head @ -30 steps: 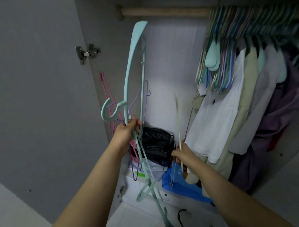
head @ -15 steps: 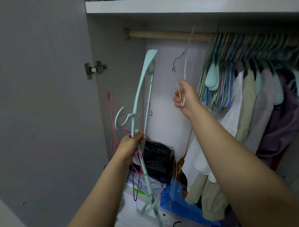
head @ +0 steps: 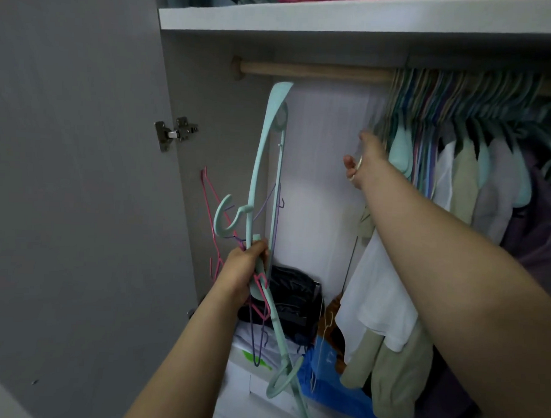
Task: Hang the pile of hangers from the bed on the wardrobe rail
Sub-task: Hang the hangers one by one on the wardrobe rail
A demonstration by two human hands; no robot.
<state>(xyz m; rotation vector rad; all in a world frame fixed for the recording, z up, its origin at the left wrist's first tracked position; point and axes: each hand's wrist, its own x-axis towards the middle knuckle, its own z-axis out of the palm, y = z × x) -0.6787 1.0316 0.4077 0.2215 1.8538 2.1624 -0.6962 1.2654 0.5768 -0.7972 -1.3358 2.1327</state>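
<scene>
Hanger [head: 359, 163] blurred in right hand [head: 366, 162]

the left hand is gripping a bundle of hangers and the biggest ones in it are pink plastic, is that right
Not quite. The head view shows the left hand gripping the bundle of hangers, but the biggest ones are mint green plastic; the pink ones in it are thin wire hangers.

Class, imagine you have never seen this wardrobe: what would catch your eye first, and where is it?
Probably the tall mint-green hanger at centre left, standing up from a bunch that the left hand grips. Next, the right hand reaching up to the packed row of hangers on the wooden rail, with shirts hanging below on the right.
</scene>
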